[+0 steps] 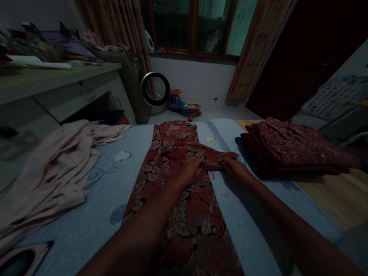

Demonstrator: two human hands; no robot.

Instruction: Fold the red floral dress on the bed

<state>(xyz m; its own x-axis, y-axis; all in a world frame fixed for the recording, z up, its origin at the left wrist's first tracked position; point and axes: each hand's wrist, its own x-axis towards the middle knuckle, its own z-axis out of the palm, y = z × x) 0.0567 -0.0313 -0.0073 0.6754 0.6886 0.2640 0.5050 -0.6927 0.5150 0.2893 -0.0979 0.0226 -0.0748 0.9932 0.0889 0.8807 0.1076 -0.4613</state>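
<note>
A single head-worn camera looks forward and down along both forearms, close over the bed (86,214), with the window (192,27) far off at the frame's top.

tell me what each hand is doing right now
Left hand: flat, pressing the red floral-print fabric garment.
Right hand: fingers closed on the garment's folded sleeve.

my garment (178,180): red, grey leaf-and-flower print | sheet (86,214): pale grey-blue | loose cloth (51,168): pale pink | folded stack (290,147): dark red, small speckled print
</note>
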